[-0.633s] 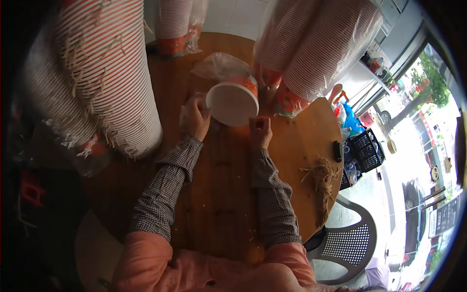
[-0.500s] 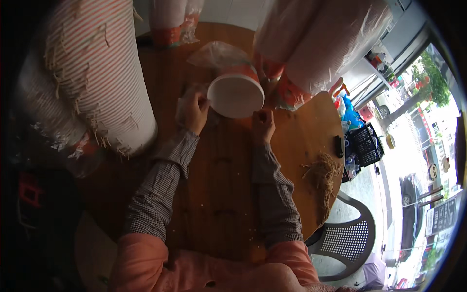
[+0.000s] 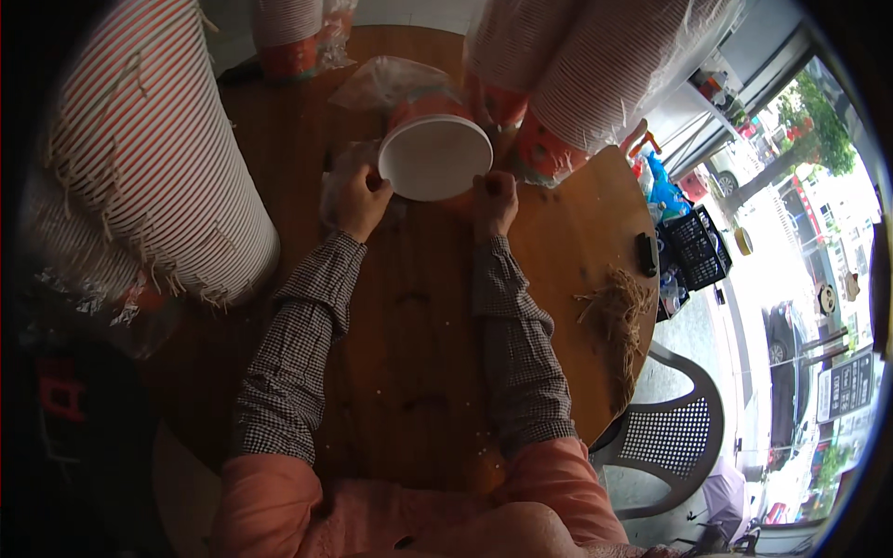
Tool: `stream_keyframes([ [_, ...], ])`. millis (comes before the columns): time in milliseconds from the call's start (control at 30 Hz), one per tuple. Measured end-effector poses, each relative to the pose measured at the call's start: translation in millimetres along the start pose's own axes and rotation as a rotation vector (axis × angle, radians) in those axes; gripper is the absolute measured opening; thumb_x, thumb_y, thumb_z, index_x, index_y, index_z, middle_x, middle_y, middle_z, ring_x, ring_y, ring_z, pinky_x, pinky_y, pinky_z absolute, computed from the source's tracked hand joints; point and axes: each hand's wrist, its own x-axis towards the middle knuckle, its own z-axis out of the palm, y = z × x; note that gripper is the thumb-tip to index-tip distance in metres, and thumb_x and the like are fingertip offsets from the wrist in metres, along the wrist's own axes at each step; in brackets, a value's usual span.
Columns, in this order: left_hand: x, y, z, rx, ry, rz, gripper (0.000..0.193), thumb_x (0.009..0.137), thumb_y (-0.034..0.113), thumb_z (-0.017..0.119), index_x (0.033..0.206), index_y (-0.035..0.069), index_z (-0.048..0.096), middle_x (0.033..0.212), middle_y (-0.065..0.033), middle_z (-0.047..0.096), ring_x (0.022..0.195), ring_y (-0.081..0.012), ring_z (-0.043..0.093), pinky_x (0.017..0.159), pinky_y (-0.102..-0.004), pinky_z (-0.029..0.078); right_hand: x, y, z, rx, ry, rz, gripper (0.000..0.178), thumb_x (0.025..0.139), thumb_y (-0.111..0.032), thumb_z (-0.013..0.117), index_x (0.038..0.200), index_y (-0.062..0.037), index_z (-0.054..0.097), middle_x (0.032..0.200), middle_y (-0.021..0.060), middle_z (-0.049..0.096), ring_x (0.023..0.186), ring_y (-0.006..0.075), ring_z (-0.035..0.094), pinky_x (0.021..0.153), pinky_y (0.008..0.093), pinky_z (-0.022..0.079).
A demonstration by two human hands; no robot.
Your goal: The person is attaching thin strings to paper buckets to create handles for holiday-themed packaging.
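Observation:
A paper tub, white inside and red outside, lies tilted on the table with its wide mouth facing me. At the left of its rim my left hand is closed in a pinch. My right hand pinches at the lower right of the rim. Whatever is between the fingertips of either hand is too small to make out. Clear plastic film lies behind the tub, with more crumpled film beside my left hand.
A tall stack of striped tubs with twine ends fills the left. Plastic-wrapped tub stacks stand at the back right, another at the back left. A twine bundle and a small black object lie near the right edge, beside a chair.
The whole view has shifted slightly. My right hand has moved up a little along the tub's rim. My left hand stays at the left of the rim.

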Motion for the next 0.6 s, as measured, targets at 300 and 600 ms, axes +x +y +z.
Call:
stream_keyframes([
  [300,-1.9,3.8,1.4,-0.091,0.008,-0.044,0.02,0.071,0.013,0.074,0.078,0.002,0.059,0.083,-0.0095,0.062,0.07,-0.0228,0.061,0.061,-0.0367,0.049,-2.2,-15.1,1.5,-0.083,-0.104,0.052,0.021,0.077,-0.011,0.06,0.096,-0.0059,0.052,0.078,0.0118,0.059,0.073,0.0265,0.06,0.069,0.0369,0.05],
  [600,-12.5,12.5,5.8,-0.11,0.179,0.182,0.025,0.081,0.019,0.064,0.097,0.0,0.056,0.089,-0.0147,0.061,0.078,-0.0262,0.061,0.068,-0.0374,0.048,-17.9,1.3,-29.8,0.222,-0.352,-0.031,0.063,0.074,0.003,0.049,0.136,-0.0059,0.042,0.117,0.0152,0.06,0.107,0.0255,0.06,0.089,0.0338,0.049],
])
